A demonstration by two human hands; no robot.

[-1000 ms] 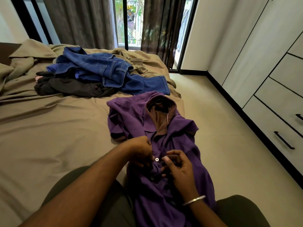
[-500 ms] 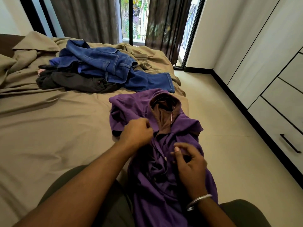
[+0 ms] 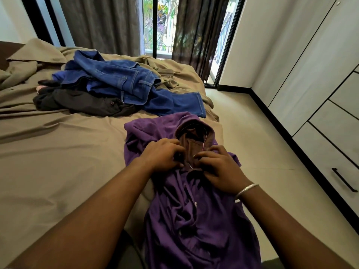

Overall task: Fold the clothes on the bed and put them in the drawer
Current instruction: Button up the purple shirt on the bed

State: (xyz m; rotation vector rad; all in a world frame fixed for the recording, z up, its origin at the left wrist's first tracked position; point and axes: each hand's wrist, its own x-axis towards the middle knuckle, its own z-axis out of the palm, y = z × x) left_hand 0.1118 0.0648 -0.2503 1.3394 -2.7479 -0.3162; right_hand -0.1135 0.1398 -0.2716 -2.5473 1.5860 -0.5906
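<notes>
The wardrobe [image 3: 303,61] fills the right wall, with a stack of drawers [image 3: 330,144] low on its near side, all closed; their contents cannot be seen, and one black handle [image 3: 342,179] shows on the lowest drawer front. The bed [image 3: 58,162] occupies the left and centre, covered by a creased tan sheet; pale floor [image 3: 242,133] runs between bed and wardrobe. Dark curtains [image 3: 101,24] hang at the far window [image 3: 155,24], parted on a barred pane with greenery beyond. On the far part of the bed lies an unfolded pile: blue jeans [image 3: 124,86] on top of a black garment [image 3: 87,103], one jeans leg reaching toward the bed's right edge. Nearer, at the bed's right edge, a purple shirt [image 3: 194,220] lies rumpled and unfolded, collar away from the viewer, its lower part trailing toward the person's lap; the collar lining [image 3: 189,146] is brown. The left hand [image 3: 163,154] grips the shirt at the left side of the collar opening, fingers curled into the fabric. The right hand [image 3: 217,167] grips the right side of the same opening, fingers bent over the cloth; a silver bangle [image 3: 245,191] sits on that wrist. A white button [image 3: 195,204] shows on the placket below the hands.
</notes>
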